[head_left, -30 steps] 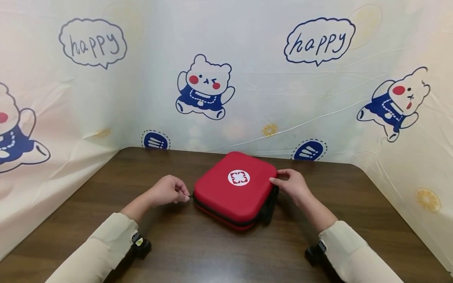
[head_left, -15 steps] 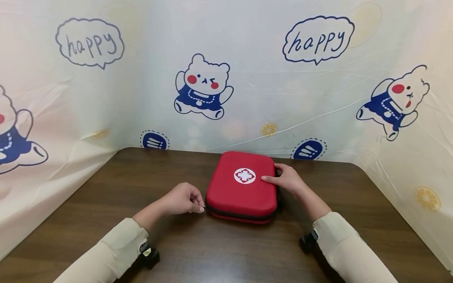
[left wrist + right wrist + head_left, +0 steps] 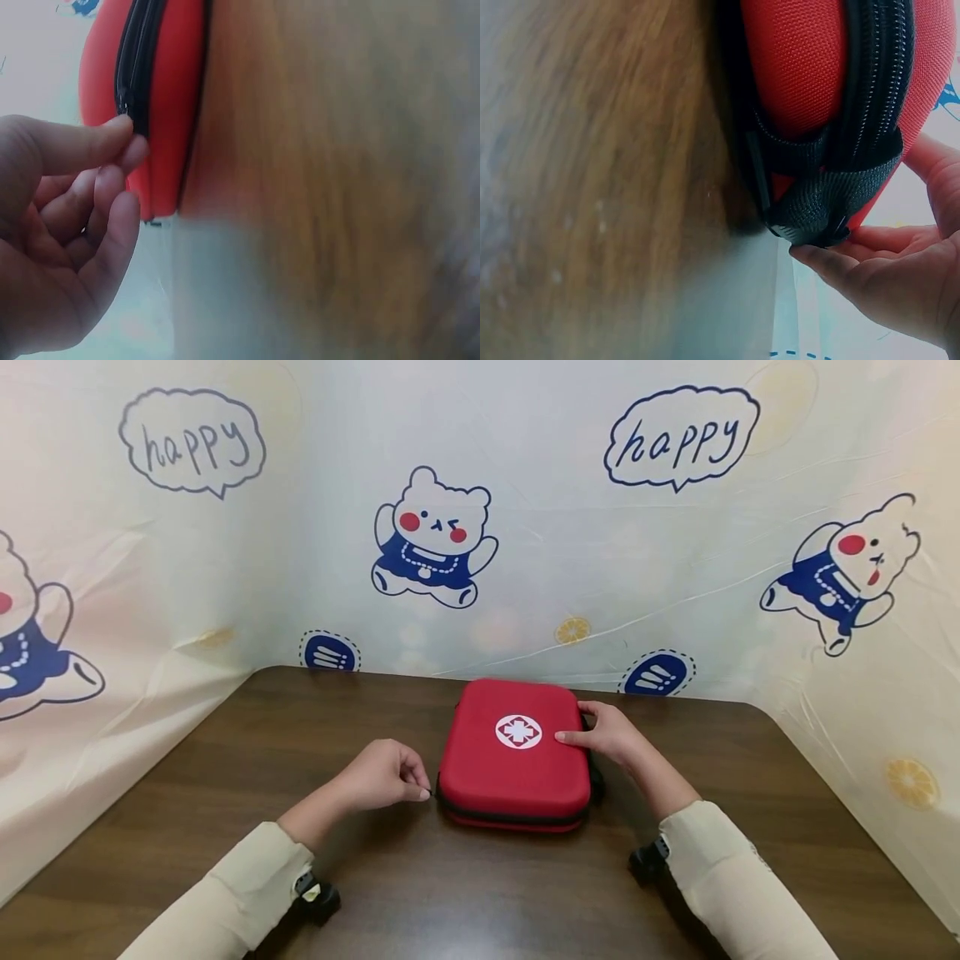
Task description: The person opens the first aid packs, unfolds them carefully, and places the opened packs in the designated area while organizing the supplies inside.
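Note:
A red first-aid case (image 3: 517,777) with a white round emblem (image 3: 518,732) lies flat on the brown table, its lid down. My left hand (image 3: 386,775) is at its near left corner. There the thumb and forefinger pinch the small zipper pull, mostly hidden by the fingertips; the black zipper (image 3: 137,56) runs along the case's side in the left wrist view. With the thumb on the lid and fingers at the far right side, my right hand (image 3: 611,735) holds the case. A black strap (image 3: 821,199) shows beside those fingers in the right wrist view.
The wooden table (image 3: 480,893) ends against a pale curtain (image 3: 525,568) printed with bears and speech bubbles, which hangs behind and on both sides. A small black camera (image 3: 318,902) sits under the left cuff, another black camera (image 3: 648,860) under the right.
The case has turned from slanted to nearly square with me. My left hand has moved right with its near corner, and my right thumb lies further onto the lid.

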`<action>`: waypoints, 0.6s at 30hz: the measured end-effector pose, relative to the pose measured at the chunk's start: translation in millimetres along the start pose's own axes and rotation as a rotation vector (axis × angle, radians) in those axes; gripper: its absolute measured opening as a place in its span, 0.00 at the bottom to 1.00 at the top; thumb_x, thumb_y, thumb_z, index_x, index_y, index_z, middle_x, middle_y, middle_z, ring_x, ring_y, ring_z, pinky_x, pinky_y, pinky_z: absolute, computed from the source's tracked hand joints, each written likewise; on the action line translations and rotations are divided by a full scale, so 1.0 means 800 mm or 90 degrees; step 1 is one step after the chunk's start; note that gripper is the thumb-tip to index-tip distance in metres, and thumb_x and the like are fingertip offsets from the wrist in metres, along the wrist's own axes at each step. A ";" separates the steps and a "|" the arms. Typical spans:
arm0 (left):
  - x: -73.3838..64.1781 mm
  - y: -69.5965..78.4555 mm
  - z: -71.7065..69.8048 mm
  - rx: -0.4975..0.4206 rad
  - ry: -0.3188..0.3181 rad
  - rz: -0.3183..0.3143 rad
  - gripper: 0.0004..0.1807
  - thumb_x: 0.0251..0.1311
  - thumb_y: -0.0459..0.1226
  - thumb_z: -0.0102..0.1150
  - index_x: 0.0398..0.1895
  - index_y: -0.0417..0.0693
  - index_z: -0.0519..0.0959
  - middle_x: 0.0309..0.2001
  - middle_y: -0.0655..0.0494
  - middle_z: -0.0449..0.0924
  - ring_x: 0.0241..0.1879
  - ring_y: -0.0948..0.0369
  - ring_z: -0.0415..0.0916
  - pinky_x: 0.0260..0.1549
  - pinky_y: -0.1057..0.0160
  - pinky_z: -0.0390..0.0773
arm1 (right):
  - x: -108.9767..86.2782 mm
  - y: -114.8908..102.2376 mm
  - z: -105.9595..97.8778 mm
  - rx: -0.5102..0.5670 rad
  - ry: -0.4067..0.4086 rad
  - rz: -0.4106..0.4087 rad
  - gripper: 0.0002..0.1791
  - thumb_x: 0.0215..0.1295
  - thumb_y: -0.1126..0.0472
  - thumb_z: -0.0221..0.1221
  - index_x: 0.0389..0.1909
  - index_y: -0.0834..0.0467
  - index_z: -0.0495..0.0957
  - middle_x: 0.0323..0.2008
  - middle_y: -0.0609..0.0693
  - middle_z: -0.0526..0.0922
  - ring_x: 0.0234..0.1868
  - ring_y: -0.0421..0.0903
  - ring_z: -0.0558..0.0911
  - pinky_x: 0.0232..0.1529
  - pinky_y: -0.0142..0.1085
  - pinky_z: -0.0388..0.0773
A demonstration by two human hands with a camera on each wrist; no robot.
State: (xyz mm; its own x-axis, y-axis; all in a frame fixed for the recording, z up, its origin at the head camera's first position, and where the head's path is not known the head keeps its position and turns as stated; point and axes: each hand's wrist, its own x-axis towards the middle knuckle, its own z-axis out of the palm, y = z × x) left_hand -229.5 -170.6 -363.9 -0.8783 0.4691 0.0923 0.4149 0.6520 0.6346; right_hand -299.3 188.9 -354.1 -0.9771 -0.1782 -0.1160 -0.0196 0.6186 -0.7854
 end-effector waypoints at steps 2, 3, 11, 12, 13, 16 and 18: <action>0.005 -0.005 -0.001 0.023 0.028 -0.005 0.07 0.48 0.33 0.73 0.19 0.52 0.84 0.17 0.65 0.77 0.20 0.64 0.71 0.21 0.64 0.72 | 0.001 0.000 0.000 -0.001 0.001 0.002 0.47 0.57 0.53 0.69 0.71 0.67 0.58 0.66 0.67 0.66 0.66 0.63 0.65 0.59 0.55 0.71; 0.008 -0.007 -0.002 0.030 0.037 -0.008 0.07 0.48 0.33 0.73 0.19 0.52 0.84 0.16 0.65 0.77 0.20 0.65 0.71 0.21 0.64 0.72 | 0.001 0.000 -0.001 0.001 -0.001 0.003 0.47 0.57 0.53 0.69 0.71 0.67 0.58 0.66 0.67 0.65 0.66 0.63 0.65 0.59 0.55 0.71; 0.026 -0.015 -0.001 0.019 0.051 -0.039 0.07 0.49 0.32 0.73 0.20 0.52 0.84 0.17 0.63 0.78 0.21 0.63 0.71 0.23 0.63 0.73 | 0.001 0.002 -0.001 0.000 0.002 0.005 0.48 0.57 0.52 0.69 0.72 0.66 0.57 0.67 0.67 0.64 0.67 0.64 0.63 0.59 0.56 0.70; 0.027 -0.015 -0.002 0.016 0.050 -0.044 0.07 0.49 0.32 0.73 0.20 0.51 0.84 0.17 0.62 0.78 0.21 0.62 0.71 0.23 0.63 0.73 | 0.001 0.002 -0.001 0.002 0.005 0.005 0.48 0.57 0.52 0.69 0.72 0.66 0.57 0.67 0.67 0.64 0.68 0.64 0.63 0.60 0.56 0.70; 0.027 -0.014 -0.003 0.013 0.048 -0.052 0.07 0.49 0.32 0.73 0.20 0.51 0.84 0.17 0.62 0.78 0.22 0.62 0.71 0.23 0.63 0.73 | 0.000 0.002 -0.001 0.003 0.006 0.003 0.48 0.57 0.51 0.68 0.72 0.66 0.56 0.68 0.67 0.63 0.68 0.64 0.62 0.60 0.56 0.69; 0.027 -0.012 -0.004 0.011 0.039 -0.062 0.06 0.50 0.32 0.73 0.22 0.50 0.84 0.19 0.62 0.78 0.23 0.62 0.71 0.24 0.63 0.74 | -0.002 0.004 0.001 0.005 0.007 0.001 0.48 0.58 0.50 0.68 0.73 0.66 0.55 0.69 0.67 0.62 0.69 0.64 0.61 0.61 0.57 0.67; 0.026 -0.009 -0.004 0.024 0.035 -0.056 0.06 0.50 0.33 0.72 0.22 0.50 0.84 0.19 0.62 0.78 0.23 0.62 0.72 0.25 0.62 0.74 | -0.005 0.006 0.003 -0.005 0.005 -0.004 0.48 0.60 0.48 0.66 0.73 0.66 0.54 0.69 0.67 0.61 0.69 0.64 0.61 0.61 0.57 0.67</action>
State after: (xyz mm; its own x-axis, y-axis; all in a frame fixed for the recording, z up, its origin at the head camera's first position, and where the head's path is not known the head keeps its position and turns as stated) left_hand -251.4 -167.7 -364.2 -0.9233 0.3755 0.0802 0.3427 0.7116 0.6133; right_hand -295.1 190.7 -358.5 -0.9788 -0.1754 -0.1062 -0.0271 0.6240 -0.7810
